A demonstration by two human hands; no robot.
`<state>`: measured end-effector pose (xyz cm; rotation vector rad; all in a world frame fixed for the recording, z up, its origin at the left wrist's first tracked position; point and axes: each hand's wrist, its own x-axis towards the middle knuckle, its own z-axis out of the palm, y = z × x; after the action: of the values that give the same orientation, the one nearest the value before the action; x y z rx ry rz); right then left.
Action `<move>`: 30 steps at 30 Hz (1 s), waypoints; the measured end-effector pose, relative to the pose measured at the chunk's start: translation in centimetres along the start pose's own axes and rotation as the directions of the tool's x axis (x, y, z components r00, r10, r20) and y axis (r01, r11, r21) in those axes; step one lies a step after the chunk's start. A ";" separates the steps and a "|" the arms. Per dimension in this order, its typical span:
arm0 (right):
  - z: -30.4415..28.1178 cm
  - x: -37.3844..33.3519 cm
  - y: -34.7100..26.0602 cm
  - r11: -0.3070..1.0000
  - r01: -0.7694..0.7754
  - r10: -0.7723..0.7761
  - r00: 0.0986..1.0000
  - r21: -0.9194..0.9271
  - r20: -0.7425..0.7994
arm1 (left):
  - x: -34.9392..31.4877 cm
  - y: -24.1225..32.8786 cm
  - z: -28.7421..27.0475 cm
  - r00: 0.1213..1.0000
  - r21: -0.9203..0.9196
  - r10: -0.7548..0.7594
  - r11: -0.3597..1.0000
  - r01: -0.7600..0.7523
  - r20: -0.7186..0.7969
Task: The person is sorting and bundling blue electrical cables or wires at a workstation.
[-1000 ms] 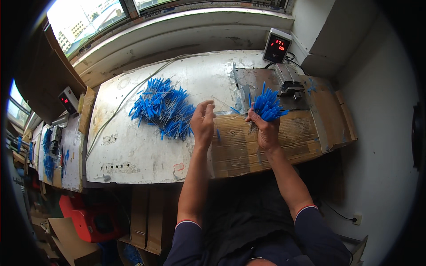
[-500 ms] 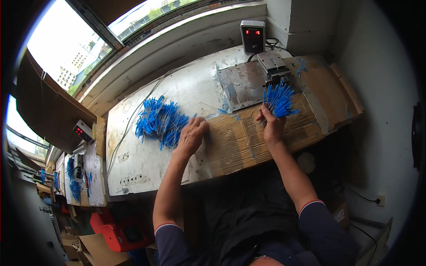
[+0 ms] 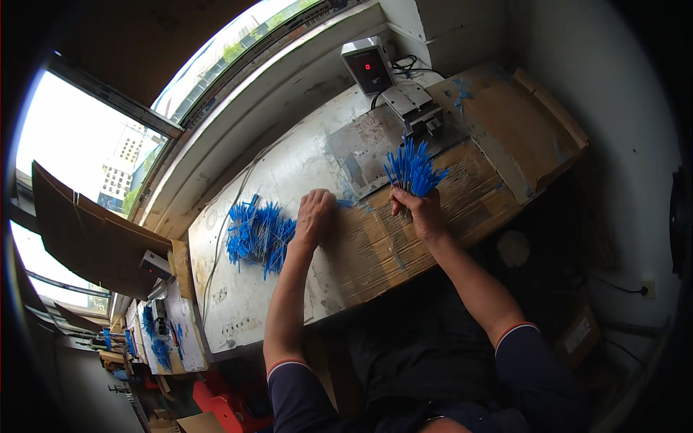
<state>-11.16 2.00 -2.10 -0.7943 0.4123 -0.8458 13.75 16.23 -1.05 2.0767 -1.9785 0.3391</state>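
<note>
My right hand (image 3: pixel 423 212) is closed around a bundle of thin wire-like pieces with blue ends (image 3: pixel 413 169), held over the brown cardboard (image 3: pixel 382 245). The blue ends fan out above the fist, and the thin pale stems show below it. At the cardboard's left edge is my left hand (image 3: pixel 315 216), back up, its fingers bent down and close together. Whatever its fingertips hold, if anything, is hidden. Just left of that hand, a loose pile of the same blue-ended pieces (image 3: pixel 260 237) lies on the pale tabletop (image 3: pixel 229 289).
Beyond the bundle sits a metal block device (image 3: pixel 411 105) on a metal plate (image 3: pixel 366 144). Behind it stands a box with a red-lit display (image 3: pixel 367 65). A cable (image 3: pixel 242 184) runs along the table's left side. A second bench (image 3: pixel 189 328) stands at far left, a red machine (image 3: pixel 229 408) below.
The whole view has turned and shifted. My left hand has drawn slightly away from the pile. My right hand still grips its bundle. The red display reads differently.
</note>
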 end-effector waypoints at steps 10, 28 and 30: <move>-0.2 0.3 -0.4 0.999 -0.026 0.024 0.999 0.038 0.033 | 0.2 0.2 0.2 0.993 0.123 -0.014 0.992 0.000 0.113; -0.1 0.1 -1.0 1.000 -0.016 0.014 0.995 0.016 0.097 | 5.3 14.5 0.4 0.690 -0.917 -0.623 -0.123 0.379 0.369; 0.1 -0.1 -1.6 1.000 -0.027 0.027 0.993 0.000 0.111 | 5.3 14.4 0.5 0.689 -0.916 -0.616 -0.151 0.371 0.381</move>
<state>-11.95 1.51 -0.85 -0.8288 0.3234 -0.7732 -0.37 10.50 0.60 1.4190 -0.5199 -0.7970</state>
